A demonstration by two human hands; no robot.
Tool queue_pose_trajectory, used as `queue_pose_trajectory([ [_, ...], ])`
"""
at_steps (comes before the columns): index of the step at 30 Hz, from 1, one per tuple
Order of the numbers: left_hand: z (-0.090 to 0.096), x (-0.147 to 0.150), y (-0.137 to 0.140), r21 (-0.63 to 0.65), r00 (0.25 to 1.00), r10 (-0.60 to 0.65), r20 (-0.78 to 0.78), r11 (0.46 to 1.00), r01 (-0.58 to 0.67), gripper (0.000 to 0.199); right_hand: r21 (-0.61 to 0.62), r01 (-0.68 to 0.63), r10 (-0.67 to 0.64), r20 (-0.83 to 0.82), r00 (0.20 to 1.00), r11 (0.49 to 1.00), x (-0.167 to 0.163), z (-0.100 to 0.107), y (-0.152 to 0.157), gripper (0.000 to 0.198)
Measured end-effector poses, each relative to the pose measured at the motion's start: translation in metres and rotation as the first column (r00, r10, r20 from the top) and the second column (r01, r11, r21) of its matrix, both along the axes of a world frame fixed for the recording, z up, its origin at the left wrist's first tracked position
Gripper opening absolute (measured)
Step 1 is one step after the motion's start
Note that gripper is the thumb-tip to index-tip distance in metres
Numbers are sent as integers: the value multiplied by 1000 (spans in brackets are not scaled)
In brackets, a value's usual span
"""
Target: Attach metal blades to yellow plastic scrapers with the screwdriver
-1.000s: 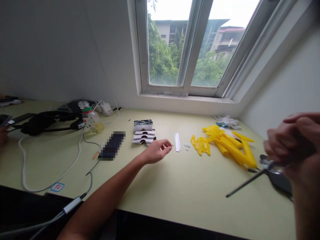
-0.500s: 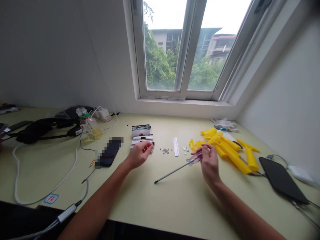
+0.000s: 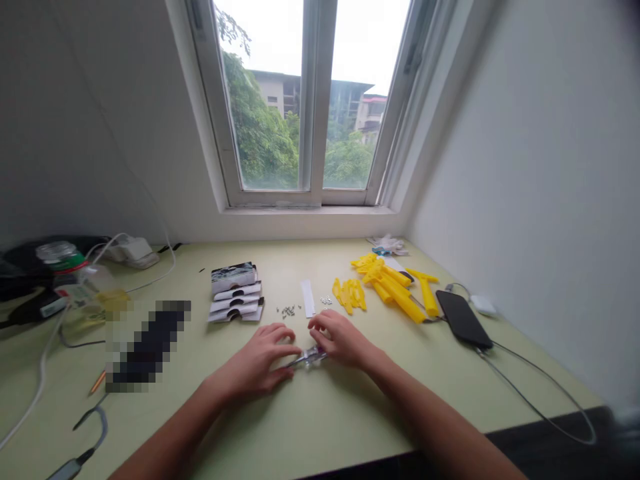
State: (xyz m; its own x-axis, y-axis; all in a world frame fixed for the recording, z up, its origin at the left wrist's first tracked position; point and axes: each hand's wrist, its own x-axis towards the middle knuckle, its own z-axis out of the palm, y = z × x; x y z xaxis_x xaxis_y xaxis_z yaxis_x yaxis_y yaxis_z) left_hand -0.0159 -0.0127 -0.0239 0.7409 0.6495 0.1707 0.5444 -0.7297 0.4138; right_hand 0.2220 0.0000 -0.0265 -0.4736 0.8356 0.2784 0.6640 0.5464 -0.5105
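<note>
My right hand (image 3: 340, 337) is closed on the clear handle of a screwdriver (image 3: 313, 357), low over the near part of the table. My left hand (image 3: 260, 359) is beside it, fingers curved and apart. The shaft passes between the left thumb and forefinger, and its tip is hidden behind that hand. Just beyond my hands lie small screws (image 3: 289, 311), white paper strips (image 3: 307, 299) and small nuts (image 3: 327, 301). Several flat yellow plastic parts (image 3: 350, 295) are grouped beyond my right hand.
Small printed boxes (image 3: 234, 293) stand beyond my left hand. Larger yellow parts (image 3: 395, 287) are piled at the right, near a black phone (image 3: 463, 319) on a cable. On the left are a blurred-out dark device (image 3: 155, 343), a plastic bottle (image 3: 75, 273) and cables.
My view has turned to the right. Both hands have come together nearer to me, the right bringing the screwdriver over to the left hand, which now curves around its shaft.
</note>
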Motion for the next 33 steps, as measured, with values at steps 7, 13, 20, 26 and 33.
queue_pose_trajectory([
  [7,-2,-4,5,-8,999,-1,34,1000,1,27,-124,-68,65,-33,997,990,7,4,2,21],
  [13,-3,-2,4,23,995,45,87,999,-47,17,-237,-109,105,-30,994,965,5,-1,0,29],
  [20,-16,-7,9,96,995,53,88,994,-61,11,-305,-149,148,-28,989,941,8,-8,5,39],
  [26,-14,-4,9,152,996,82,36,985,-86,15,-316,-83,77,-30,997,945,6,-2,6,48],
  [33,-14,-2,9,169,997,71,-14,983,-68,19,-269,-90,70,-83,994,959,14,-17,11,46],
])
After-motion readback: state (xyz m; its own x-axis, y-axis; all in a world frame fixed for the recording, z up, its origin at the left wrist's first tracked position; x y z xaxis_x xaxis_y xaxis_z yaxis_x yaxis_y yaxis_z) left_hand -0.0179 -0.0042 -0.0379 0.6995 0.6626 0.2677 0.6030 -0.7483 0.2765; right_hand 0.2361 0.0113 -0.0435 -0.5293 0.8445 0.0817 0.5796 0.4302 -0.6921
